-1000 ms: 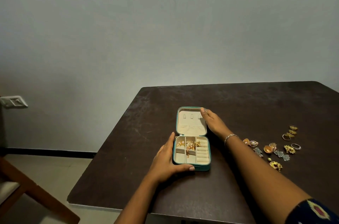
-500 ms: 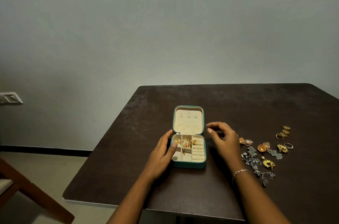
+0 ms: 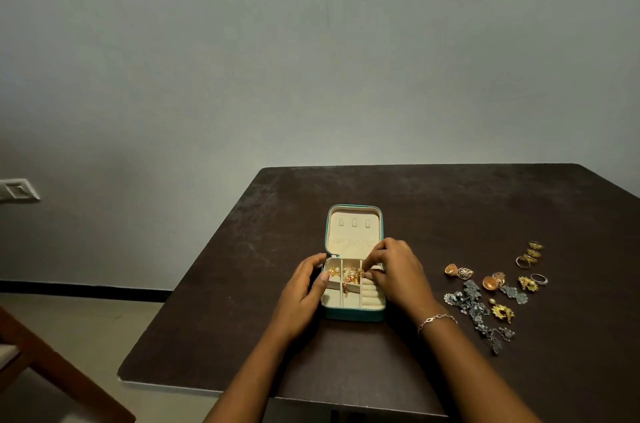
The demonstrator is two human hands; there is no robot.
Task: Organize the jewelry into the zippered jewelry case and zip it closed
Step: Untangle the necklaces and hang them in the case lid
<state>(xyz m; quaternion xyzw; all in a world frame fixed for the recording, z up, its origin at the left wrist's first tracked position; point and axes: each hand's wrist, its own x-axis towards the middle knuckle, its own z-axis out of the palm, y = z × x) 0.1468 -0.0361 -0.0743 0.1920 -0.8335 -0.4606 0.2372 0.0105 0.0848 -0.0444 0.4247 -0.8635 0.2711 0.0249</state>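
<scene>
Pinched fingertips of the right hand (image 3: 398,275) close on the right end of a gold chain (image 3: 348,275) that lies tangled across the far compartments of the open jewelry case (image 3: 353,313). The left hand (image 3: 301,298) grips the case's left side, fingers curled along the teal wall and thumb resting on the rim.

The case sits near the front middle of a dark table (image 3: 450,201), its cream-lined lid (image 3: 353,232) swung back away from the person and showing three small hooks. The near compartments and the ring rolls on the right side of the tray hold nothing visible. A thin bracelet (image 3: 437,318) circles the right wrist.

Well apart to the right, more jewelry lies loose on the tabletop: gold rings (image 3: 530,253) farthest back, a silver ring (image 3: 539,279), domed earrings (image 3: 459,271), a gold floral piece (image 3: 504,313) and a trail of dark silver pieces (image 3: 478,312).

A wall switch (image 3: 17,190) shows at far left, and part of a wooden chair (image 3: 52,370) at the lower left corner.
</scene>
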